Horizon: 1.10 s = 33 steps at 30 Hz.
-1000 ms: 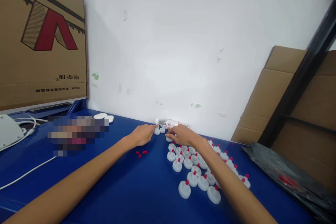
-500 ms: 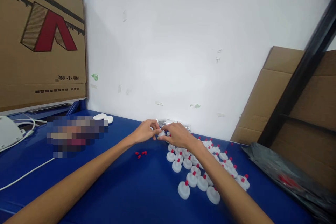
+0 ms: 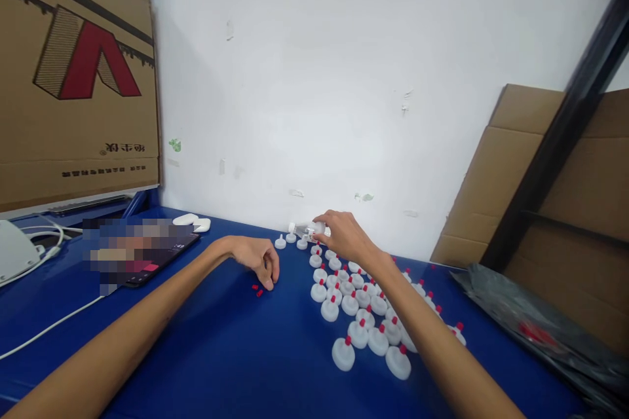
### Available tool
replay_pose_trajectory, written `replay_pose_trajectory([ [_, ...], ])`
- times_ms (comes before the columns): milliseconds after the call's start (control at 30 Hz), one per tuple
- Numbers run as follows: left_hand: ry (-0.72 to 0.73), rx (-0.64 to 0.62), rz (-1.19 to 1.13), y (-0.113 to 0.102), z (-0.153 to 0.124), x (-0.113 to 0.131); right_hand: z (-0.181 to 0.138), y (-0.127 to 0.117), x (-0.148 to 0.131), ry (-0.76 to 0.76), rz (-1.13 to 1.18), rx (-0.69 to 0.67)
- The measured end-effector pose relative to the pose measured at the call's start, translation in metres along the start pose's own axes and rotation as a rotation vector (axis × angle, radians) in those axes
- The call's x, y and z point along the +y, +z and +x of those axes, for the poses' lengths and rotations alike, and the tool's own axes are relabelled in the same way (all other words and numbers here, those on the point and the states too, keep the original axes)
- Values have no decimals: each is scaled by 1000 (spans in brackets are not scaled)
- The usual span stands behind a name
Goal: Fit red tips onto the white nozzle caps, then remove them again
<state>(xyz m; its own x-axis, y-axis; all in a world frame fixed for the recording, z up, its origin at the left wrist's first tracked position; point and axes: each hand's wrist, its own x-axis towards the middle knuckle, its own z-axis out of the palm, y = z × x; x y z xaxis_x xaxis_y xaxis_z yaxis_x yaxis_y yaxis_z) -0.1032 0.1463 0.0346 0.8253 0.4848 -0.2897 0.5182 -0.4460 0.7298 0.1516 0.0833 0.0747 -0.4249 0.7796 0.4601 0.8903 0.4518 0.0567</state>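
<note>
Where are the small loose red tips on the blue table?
In the head view, the loose red tips lie left of centre on the blue table, beside the fingertips of the left hand, left of the white caps.

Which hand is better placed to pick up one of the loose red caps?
Left, likely. The left hand hangs fingertips-down right beside the loose red caps on the blue table, while the right hand is farther back by the wall, its fingers on a small bottle.
</note>
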Motion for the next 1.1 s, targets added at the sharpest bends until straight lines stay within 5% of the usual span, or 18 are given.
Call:
replay_pose_trajectory([
  [267,78,106,12,7,1,5,1,1,-3,-28,34,-48],
  [633,318,635,-126,17,21,21,0,0,-11,-140,120,-26],
  [1100,310,757,-161,18,23,22,-1,0,-16,-133,20,-10],
])
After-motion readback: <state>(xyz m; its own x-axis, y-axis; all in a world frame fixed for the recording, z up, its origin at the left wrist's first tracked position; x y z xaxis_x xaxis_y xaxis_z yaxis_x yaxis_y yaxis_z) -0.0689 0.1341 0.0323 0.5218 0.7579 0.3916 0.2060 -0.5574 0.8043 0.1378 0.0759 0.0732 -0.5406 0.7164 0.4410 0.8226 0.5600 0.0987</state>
